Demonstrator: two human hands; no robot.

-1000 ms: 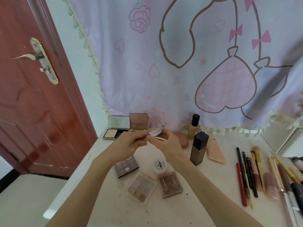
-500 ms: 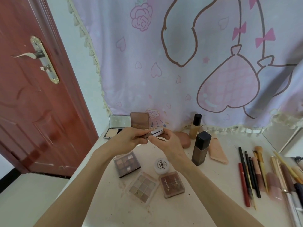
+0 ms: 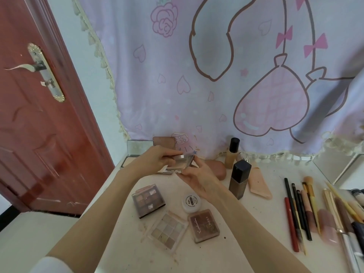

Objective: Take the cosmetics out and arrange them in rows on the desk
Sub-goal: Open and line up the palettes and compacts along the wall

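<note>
Compact (image 3: 180, 162), a small silvery flat case, is held above the far part of the worktop (image 3: 256, 223), gripped between both hands. Left hand (image 3: 155, 159) pinches its left end with thumb and fingers curled over the top edge; right hand (image 3: 197, 174) cradles its right end from beneath, fingers curled around the corner.

Change noted: against the view of a second ago, the case now shows more of its broad face and appears partly hinged open, where earlier only a thin edge was presented. The hands have stayed over the same spot near the far-left compacts (image 3: 149, 148), which stand open against the curtain (image 3: 216, 75). Whether the lid is being opened or shut cannot be told.

Layout on the worktop: three palettes (image 3: 167, 229) and a white jar (image 3: 190, 200) lie near the centre; a dark bottle (image 3: 239, 179) and a lighter bottle (image 3: 232, 152) stand to the right of the hands; pencils and brushes (image 3: 299, 213) lie side by side at the right.

Assessment: this item is not yet placed. The likely slot is the far row beside the open compacts. Palettes near centre lie at differing angles and may want straightening.
</note>
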